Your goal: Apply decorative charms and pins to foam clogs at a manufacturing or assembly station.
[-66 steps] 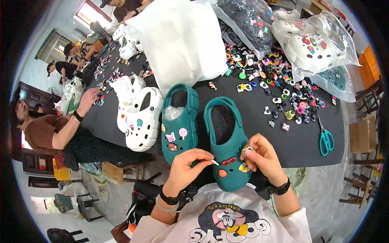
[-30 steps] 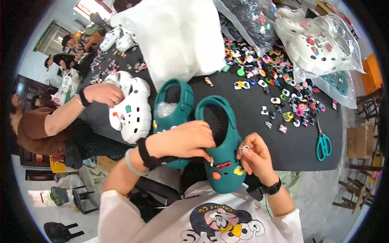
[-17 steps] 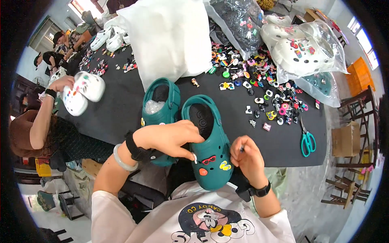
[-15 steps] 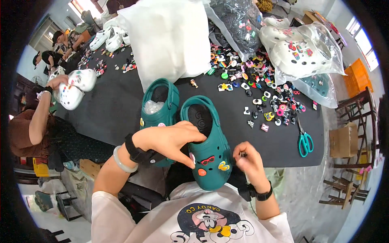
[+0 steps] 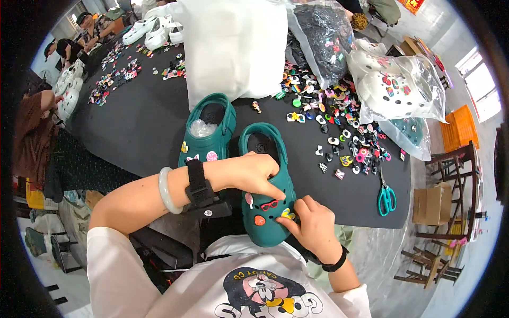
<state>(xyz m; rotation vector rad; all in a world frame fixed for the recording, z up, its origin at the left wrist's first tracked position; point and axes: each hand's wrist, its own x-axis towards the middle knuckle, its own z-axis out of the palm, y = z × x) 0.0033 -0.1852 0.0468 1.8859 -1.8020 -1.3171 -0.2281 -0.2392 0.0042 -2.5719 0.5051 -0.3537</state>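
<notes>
Fingers of the right hand (image 5: 313,225) press a small yellow charm (image 5: 288,214) onto the toe of the teal clog (image 5: 265,196) (long axis pointing away from the body), while the left hand (image 5: 254,172) grips its upper, steadying it at the black table (image 5: 138,127) edge.

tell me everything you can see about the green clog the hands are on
The green clog looks like matte foam, dark teal, with a heel strap and holes over the toe. It lies toe toward the person at the black table's near edge. Small charms sit in its holes. The left hand grips its top; the right hand touches its toe.
</notes>
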